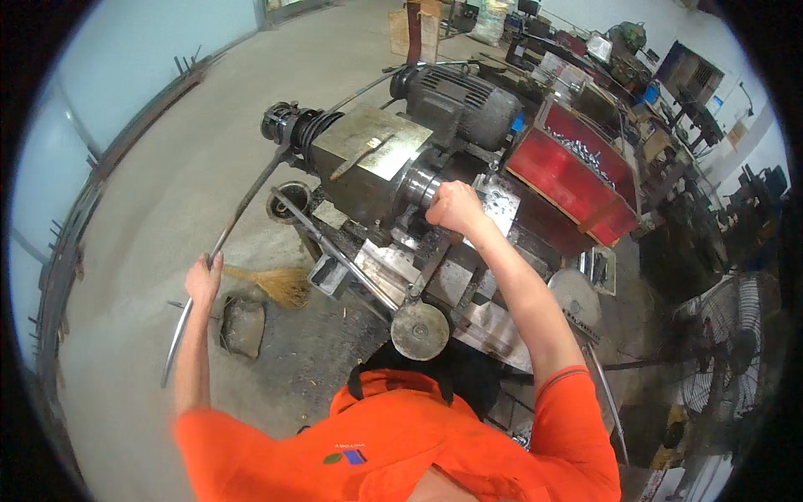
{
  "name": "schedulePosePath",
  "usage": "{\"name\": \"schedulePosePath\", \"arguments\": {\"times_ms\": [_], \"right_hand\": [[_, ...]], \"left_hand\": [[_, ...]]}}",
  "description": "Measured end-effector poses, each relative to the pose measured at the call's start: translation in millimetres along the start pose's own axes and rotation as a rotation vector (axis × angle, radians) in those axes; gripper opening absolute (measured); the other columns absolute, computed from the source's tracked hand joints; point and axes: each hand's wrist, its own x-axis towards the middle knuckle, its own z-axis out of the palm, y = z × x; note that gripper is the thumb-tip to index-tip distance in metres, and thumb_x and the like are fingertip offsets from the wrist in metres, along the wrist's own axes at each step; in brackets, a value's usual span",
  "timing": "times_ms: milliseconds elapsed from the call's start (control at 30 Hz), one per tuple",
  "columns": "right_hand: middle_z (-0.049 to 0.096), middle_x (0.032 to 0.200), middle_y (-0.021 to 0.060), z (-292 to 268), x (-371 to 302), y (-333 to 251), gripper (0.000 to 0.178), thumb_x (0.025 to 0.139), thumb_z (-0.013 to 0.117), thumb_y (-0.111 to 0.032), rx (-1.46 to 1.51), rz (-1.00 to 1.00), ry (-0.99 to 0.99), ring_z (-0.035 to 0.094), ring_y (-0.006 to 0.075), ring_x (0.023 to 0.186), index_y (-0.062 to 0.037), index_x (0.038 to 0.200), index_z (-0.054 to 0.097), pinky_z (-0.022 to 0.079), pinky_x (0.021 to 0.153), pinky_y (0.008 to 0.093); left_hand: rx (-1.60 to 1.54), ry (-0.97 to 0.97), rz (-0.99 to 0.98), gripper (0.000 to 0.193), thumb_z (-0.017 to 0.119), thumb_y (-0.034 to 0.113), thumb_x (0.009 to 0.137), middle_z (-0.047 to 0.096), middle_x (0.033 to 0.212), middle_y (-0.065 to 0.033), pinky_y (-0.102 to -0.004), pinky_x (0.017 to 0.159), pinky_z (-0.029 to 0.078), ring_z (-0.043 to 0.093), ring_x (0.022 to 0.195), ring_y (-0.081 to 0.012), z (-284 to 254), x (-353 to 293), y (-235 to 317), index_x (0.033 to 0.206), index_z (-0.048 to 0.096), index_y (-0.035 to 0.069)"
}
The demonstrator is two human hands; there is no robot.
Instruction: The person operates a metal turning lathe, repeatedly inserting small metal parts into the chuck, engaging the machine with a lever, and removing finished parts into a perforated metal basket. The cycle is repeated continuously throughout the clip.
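Observation:
My left hand (pixel 203 280) is wrapped round a long metal lever (pixel 248 201), which slopes up to the collar at the rear of the machine's spindle. My right hand (pixel 457 207) is closed at the front of the shiny round chuck (pixel 417 186); whatever the fingers hold there is hidden. Behind the chuck stands the greasy headstock (pixel 355 171) with a flat metal cover on top. Below my right hand lie the metal slides (pixel 452 280) of the machine. A round metal disc (pixel 420 331) sits close to my body, by a slanting bar (pixel 343 255).
Beyond the headstock is a ribbed motor (pixel 473 99). A red bin (pixel 535 171) with small shiny metal pieces stands to its right. A broom (pixel 283 286) and a dustpan (pixel 242 326) lie on the floor at left. A fan (pixel 723 351) stands at right.

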Motion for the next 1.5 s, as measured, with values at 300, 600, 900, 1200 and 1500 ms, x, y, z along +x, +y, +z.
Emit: {"name": "schedulePosePath", "arguments": {"times_ms": [300, 600, 900, 1200, 1500], "right_hand": [[0.062, 0.074, 0.0252, 0, -1, -8, 0.025, 0.055, 0.06, -0.017, -0.037, 0.11, -0.103, 0.063, 0.0384, 0.076, 0.0029, 0.07, 0.066, 0.052, 0.074, 0.0408], [0.06, 0.097, 0.0228, -100, -26, 57, 0.031, 0.055, 0.061, -0.021, -0.196, 0.079, 0.165, 0.056, 0.0385, 0.093, -0.0028, 0.08, 0.067, 0.047, 0.082, 0.0426], [0.048, 0.127, 0.0184, -157, -144, 101, 0.053, 0.058, 0.062, -0.015, 0.001, 0.144, 0.517, 0.054, 0.0347, 0.107, -0.0053, 0.109, 0.062, 0.044, 0.091, 0.0382], [0.066, 0.091, 0.0162, -98, -444, 137, 0.04, 0.06, 0.056, -0.013, 0.214, 0.988, 0.409, 0.064, 0.0224, 0.079, 0.0003, 0.097, 0.066, 0.049, 0.071, 0.0309], [0.064, 0.082, 0.0224, 56, -636, 137, 0.025, 0.064, 0.06, -0.023, 0.091, 1.347, -0.2, 0.063, 0.0361, 0.083, -0.0022, 0.075, 0.067, 0.052, 0.076, 0.0386]], "left_hand": [[-0.018, -0.076, -0.081, 0.045, 0.057, 0.047, 0.078, 0.064, 0.079, -0.0221, -0.0482, 0.071, 0.047, 0.062, 0.079, -0.04, -25, -75, 56, 0.087, 0.063, 0.003], [-0.033, -0.17, 0.179, 0.04, 0.068, 0.032, 0.073, 0.063, 0.076, -0.0216, -0.0455, 0.068, 0.047, 0.061, 0.077, -0.0402, -29, -66, 47, 0.095, 0.058, 0.0], [-0.799, -0.569, 0.198, 0.025, 0.063, 0.015, 0.08, 0.06, 0.063, -0.0121, -0.0304, 0.05, 0.047, 0.059, 0.052, -0.0182, 14, 2, 57, 0.095, 0.059, -0.005], [-0.793, -0.542, 0.156, 0.038, 0.068, 0.025, 0.081, 0.053, 0.056, -0.0071, -0.0314, 0.042, 0.048, 0.053, 0.043, -0.0171, 63, 57, 3, 0.098, 0.055, -0.006], [-0.596, -0.533, 0.166, 0.035, 0.068, 0.026, 0.08, 0.055, 0.056, -0.0093, -0.0306, 0.04, 0.048, 0.054, 0.043, -0.0183, 40, 50, 31, 0.096, 0.056, -0.003]]}}
